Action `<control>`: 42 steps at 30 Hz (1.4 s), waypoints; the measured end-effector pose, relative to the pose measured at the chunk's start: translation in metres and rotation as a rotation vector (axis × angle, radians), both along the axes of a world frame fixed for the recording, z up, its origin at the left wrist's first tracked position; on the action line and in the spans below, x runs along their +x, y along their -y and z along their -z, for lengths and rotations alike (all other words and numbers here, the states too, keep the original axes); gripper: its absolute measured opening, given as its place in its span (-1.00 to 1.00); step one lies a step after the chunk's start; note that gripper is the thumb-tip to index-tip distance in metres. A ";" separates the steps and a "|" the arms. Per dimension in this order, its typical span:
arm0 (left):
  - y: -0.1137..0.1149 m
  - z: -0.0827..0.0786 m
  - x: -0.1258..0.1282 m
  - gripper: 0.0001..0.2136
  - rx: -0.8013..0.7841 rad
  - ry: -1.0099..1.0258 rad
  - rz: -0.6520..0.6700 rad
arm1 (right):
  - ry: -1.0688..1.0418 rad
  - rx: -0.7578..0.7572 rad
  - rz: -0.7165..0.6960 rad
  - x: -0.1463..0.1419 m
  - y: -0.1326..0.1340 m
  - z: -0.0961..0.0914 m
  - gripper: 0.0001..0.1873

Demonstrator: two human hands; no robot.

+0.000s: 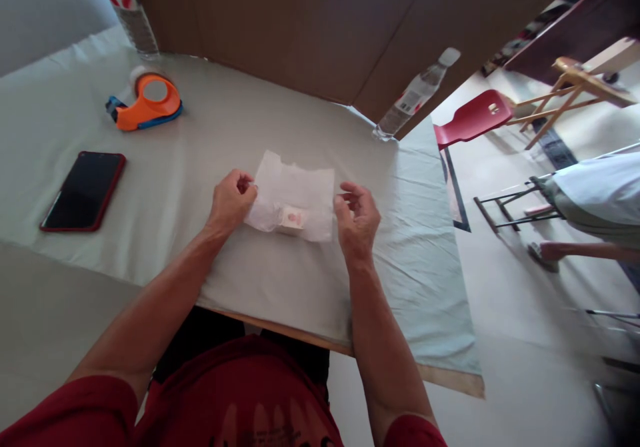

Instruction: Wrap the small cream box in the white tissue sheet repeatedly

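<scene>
Left hand [231,200] pinches the left edge of the white sheet [300,187], right hand [356,219] half-open, empty, just beside its right edge, bare tablecloth [280,280] all around.

cams: one, head-worn | from: above the person's chest, at the counter [280,287] near edge | faces: forward and down, rolled, wall [300,27] at top | range: close, left hand [233,200] and right hand [357,217] mid-frame | right side: floor [525,367], chair [470,117]
</scene>
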State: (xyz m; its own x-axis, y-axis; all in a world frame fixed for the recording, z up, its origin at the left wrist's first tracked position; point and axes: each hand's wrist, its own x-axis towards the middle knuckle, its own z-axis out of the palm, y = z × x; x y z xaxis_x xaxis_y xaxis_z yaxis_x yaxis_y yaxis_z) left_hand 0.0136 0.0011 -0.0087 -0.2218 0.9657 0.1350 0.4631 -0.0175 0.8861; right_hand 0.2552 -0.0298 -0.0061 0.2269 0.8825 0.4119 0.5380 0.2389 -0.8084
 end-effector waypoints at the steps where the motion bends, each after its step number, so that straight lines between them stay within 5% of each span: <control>1: 0.001 -0.002 0.001 -0.85 0.081 -0.020 -0.015 | 0.034 -0.015 -0.090 -0.003 0.004 -0.004 -0.62; 5: 0.009 -0.007 0.005 -0.75 0.188 -0.029 0.150 | 0.099 -0.166 -0.322 -0.010 0.010 -0.011 -0.58; 9: 0.014 -0.014 -0.001 -0.57 0.037 0.091 0.459 | 0.019 -0.274 -0.438 -0.005 0.018 -0.024 -0.56; 12: 0.015 -0.021 -0.012 -0.42 -0.175 0.277 0.739 | 0.057 -0.503 -0.772 0.000 0.035 -0.038 -0.61; 15: 0.013 -0.020 -0.017 -0.55 -0.303 0.069 0.829 | 0.199 -0.656 -0.922 0.001 0.051 -0.041 -0.72; 18: 0.011 -0.013 -0.010 -0.70 -0.020 -0.296 0.641 | 0.234 -0.505 -0.675 -0.002 0.056 -0.033 -0.77; 22: 0.014 -0.001 0.002 -0.53 0.235 -0.389 0.755 | 0.359 -0.202 -0.391 -0.016 0.040 -0.014 -0.58; 24: 0.017 0.004 0.006 -0.33 0.203 -0.455 0.801 | 0.444 -0.163 -0.399 -0.023 0.029 -0.004 -0.46; 28: 0.020 0.013 0.008 -0.10 0.097 -0.606 0.856 | 0.439 -0.151 -0.345 -0.015 0.024 0.003 -0.57; 33: 0.018 0.016 0.006 -0.05 0.064 -0.665 0.886 | 0.355 -0.157 -0.057 0.062 0.043 0.000 -0.49; 37: 0.017 0.016 0.006 -0.05 0.061 -0.663 0.899 | 0.456 -0.287 0.017 0.114 0.060 0.004 -0.40; 42: 0.017 0.017 0.005 -0.04 0.067 -0.673 0.902 | 0.489 -0.044 0.062 0.081 0.066 -0.011 -0.46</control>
